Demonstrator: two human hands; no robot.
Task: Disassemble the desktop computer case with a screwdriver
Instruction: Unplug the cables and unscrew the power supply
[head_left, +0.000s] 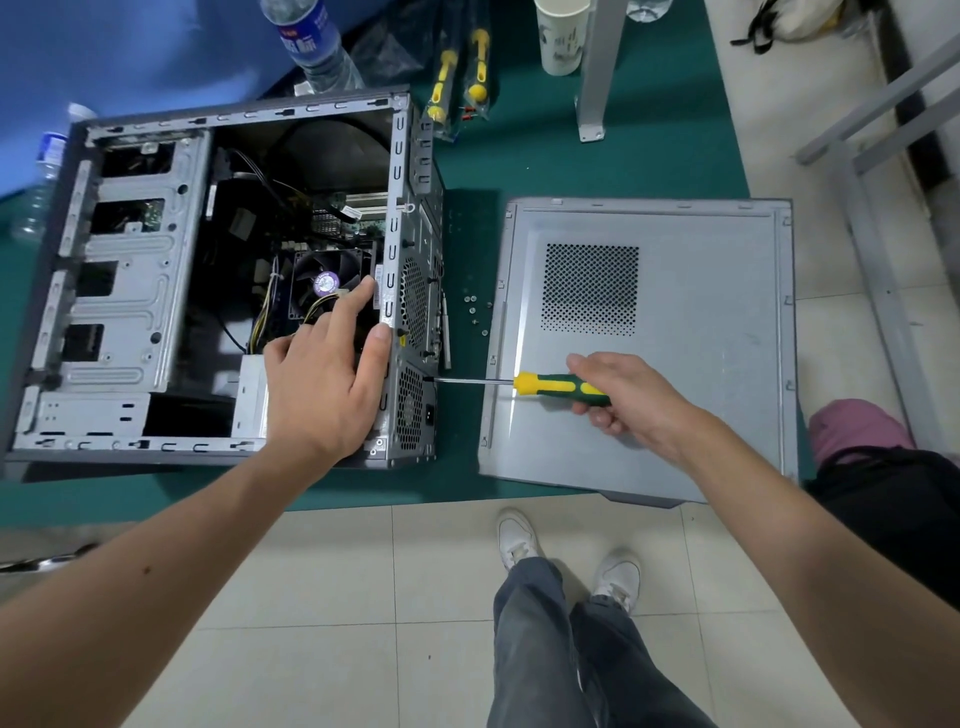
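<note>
The screwdriver (558, 388) has a green handle with yellow patches and a silver shaft, the side panel (675, 364) is plain grey with a black-dotted vent grid, the open computer case (130, 291) is bare silver-grey metal, and the table mat (597, 166) is dark green.

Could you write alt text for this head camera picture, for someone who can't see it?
A person's right hand holds a green-and-yellow screwdriver against the rear of an open computer case, which the left hand steadies. The removed side panel lies alongside.
</note>
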